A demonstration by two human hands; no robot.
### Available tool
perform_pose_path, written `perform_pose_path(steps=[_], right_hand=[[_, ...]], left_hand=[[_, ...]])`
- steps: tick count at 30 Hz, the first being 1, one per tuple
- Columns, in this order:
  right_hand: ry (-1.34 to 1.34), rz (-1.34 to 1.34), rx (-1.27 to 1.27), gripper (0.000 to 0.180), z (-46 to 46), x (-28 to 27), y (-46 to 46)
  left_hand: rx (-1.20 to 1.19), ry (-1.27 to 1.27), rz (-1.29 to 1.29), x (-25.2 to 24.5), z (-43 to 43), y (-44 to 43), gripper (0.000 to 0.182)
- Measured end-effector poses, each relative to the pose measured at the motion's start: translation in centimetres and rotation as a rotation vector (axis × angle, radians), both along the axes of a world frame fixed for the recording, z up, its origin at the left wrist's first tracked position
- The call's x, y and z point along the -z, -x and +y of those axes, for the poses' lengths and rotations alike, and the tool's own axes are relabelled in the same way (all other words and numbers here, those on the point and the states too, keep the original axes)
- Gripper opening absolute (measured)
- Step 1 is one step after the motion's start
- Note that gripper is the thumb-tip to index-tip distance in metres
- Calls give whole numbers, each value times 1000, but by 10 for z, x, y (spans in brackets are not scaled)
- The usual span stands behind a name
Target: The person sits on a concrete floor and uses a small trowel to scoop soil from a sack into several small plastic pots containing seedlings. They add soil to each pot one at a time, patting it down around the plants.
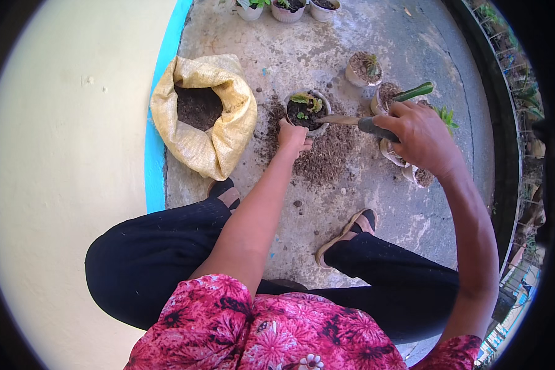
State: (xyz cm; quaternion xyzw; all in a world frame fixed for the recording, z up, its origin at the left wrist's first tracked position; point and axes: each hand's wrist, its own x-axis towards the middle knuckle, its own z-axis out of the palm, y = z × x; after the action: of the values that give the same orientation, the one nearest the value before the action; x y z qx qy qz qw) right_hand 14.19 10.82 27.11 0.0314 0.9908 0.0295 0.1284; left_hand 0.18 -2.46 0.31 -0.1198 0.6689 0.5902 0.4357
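Observation:
A round pot (pixel 329 112) of dark soil with a small leafy plant (pixel 308 101) stands on the concrete before me. My left hand (pixel 293 138) is at the pot's near left rim, its fingers against the wall. In my right hand (pixel 418 132) is a hand trowel (pixel 374 127), gripped by its dark handle. The trowel's blade reaches over the pot's right rim, its tip at the soil. Loose brown soil (pixel 326 159) lies scattered around the pot's base.
A woven sack (pixel 240 120) of dark soil stands at the left by the wall (pixel 74 115). Several potted plants (pixel 363 69) stand at the right, partly behind my right hand. More pots (pixel 288 11) line the far edge. My sandalled feet (pixel 351 231) flank the near ground.

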Motion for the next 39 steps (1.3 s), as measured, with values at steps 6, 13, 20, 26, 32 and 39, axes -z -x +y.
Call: perform_pose_path(steps=[6,13,20,26,32,39], right_hand=[[-151,-4,-157,27,-16,14,10],[-147,-40,-208,28,-28,35,9],[-106,7,-182,29,-19,41,4],[-44,115,65,44,-5,31,-1],[204,157,334,46,20,18,-2],[490,204,589,46,58,40,-8]], left_hand=[[-236,-211,-208,26,10,-8,37],[-287,-287,-220,27,15,-8,36],[-275,-181,-159,4,15,-3,35],[-182,-184,-99,9,12,25,35],[-172,-164,-79,12,22,65,35],[-112,-197,-27,16,42,97,33]])
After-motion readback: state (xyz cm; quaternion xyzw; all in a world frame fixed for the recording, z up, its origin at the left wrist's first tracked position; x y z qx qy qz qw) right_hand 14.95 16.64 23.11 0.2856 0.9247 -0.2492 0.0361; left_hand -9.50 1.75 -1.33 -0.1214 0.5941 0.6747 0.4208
